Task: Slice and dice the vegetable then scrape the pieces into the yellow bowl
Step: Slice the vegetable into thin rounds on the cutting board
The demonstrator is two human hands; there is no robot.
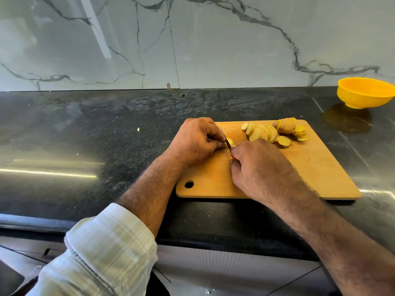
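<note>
On board [310,167], hands [226,152] around knife [228,143], vegetable [229,141].

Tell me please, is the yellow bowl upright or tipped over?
Upright. The yellow bowl stands on its base on the dark counter, rim facing up. Whether anything lies inside, I cannot tell; the view is too low.

Dark, glossy stone counter [106,146] below a marble wall. A wooden cutting board [320,167] lies at the front edge, right of centre. A yellow bowl [363,92] stands near the back right corner. A pale scrap [138,129], possibly vegetable, lies left of the board.
</note>
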